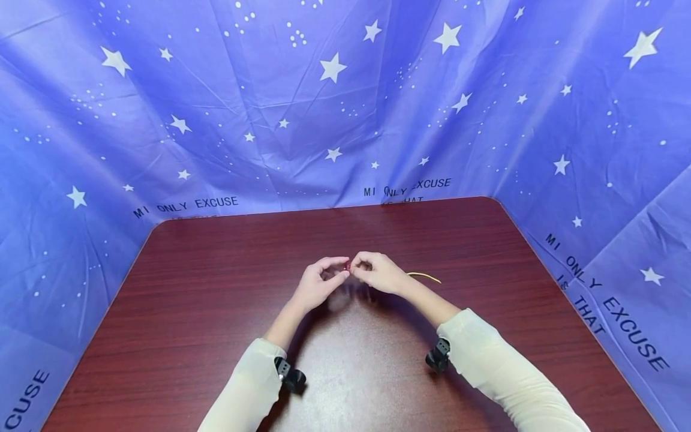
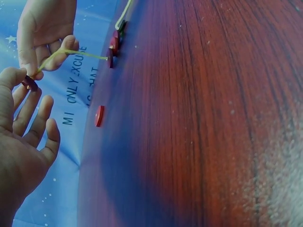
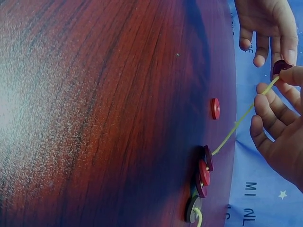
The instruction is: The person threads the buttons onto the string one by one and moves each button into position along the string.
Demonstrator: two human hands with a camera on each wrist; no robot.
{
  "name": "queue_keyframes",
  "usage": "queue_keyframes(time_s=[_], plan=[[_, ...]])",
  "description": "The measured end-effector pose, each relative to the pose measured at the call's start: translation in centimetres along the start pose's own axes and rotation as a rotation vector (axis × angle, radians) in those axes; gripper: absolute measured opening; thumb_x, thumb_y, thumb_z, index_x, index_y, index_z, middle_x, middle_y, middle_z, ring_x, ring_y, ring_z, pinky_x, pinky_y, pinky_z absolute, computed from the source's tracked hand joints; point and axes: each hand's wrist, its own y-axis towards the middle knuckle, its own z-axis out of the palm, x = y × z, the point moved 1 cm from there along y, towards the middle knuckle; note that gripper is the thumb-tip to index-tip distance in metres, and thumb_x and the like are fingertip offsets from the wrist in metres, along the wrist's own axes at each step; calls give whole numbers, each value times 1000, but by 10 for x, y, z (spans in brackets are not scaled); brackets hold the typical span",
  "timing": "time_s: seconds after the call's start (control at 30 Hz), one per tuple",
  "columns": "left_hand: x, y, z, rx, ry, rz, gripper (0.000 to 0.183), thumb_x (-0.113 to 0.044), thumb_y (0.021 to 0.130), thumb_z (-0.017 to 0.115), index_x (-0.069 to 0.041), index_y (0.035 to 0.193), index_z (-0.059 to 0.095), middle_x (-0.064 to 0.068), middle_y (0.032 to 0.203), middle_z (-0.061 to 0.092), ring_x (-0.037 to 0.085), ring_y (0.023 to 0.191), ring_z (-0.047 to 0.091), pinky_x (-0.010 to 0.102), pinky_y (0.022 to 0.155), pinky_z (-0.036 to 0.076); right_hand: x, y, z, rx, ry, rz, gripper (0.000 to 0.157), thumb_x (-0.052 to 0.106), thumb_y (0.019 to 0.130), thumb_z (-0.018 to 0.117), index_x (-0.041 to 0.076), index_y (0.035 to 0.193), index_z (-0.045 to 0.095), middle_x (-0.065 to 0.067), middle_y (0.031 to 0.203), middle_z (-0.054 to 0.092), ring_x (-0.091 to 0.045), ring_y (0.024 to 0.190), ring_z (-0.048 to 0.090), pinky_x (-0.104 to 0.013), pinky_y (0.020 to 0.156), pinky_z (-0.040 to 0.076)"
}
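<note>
Above the table, my left hand (image 1: 320,283) pinches a dark purple button (image 3: 280,67) between thumb and fingertips. My right hand (image 1: 382,273) meets it there, its thumb and fingers pinching a yellow cord (image 3: 258,100) close against that button. Whether the cord passes through the button's hole is hidden by the fingertips. From the right hand the cord slopes down to several buttons strung in a row, with a purple one (image 3: 209,158), a red one (image 3: 204,173) and a dark grey-green one (image 3: 191,210) among them. A loose red button (image 2: 99,116) lies near the strung ones.
The hands work over a dark red wood-grain table (image 1: 216,336). A cord tail (image 1: 424,276) lies on it beyond the right wrist. Blue star-printed cloth (image 1: 335,108) hangs behind and along both sides. Small black cameras (image 1: 291,378) sit on both sleeves.
</note>
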Motion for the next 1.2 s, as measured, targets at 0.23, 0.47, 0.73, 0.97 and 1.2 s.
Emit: queue_keyframes(time_s=[0.23, 0.47, 0.73, 0.97, 1.2], plan=[[1, 0, -2, -5, 16, -15, 29, -11, 85, 67, -7, 114, 65, 14, 95, 68, 5, 77, 59, 21, 70, 51, 0, 0, 1, -25, -19, -4, 9, 17, 91, 58, 11, 89, 64, 3, 68, 54, -7, 57, 51, -21, 53, 45], [-2, -1, -3, -34, -1, -40, 30, -13, 82, 71, -4, 111, 66, 16, 97, 70, 8, 76, 61, 21, 70, 50, -1, 1, 2, -40, 32, 8, 11, 14, 91, 58, 7, 95, 66, -5, 72, 58, -12, 58, 52, -23, 52, 48], [4, 0, -3, -90, -31, -46, 29, -20, 79, 75, -9, 105, 70, 11, 90, 72, 8, 70, 62, 20, 65, 51, -3, 3, 3, -52, 126, 4, 13, 13, 91, 59, 4, 96, 67, -23, 83, 64, -36, 66, 58, -37, 57, 53], [2, 0, -3, -138, -26, -59, 30, -20, 77, 77, -8, 104, 71, 12, 88, 72, 11, 69, 61, 20, 64, 50, 13, -1, 0, -33, 172, -13, 20, 6, 92, 56, -10, 100, 64, -30, 86, 64, -31, 59, 57, -37, 56, 52], [-3, 0, -2, -167, 5, -40, 31, -13, 77, 76, -2, 105, 69, 18, 87, 71, 20, 71, 61, 29, 67, 51, 28, -6, -3, -47, 228, 30, 24, 10, 93, 55, -11, 101, 65, -7, 70, 63, -22, 56, 56, -26, 54, 47]])
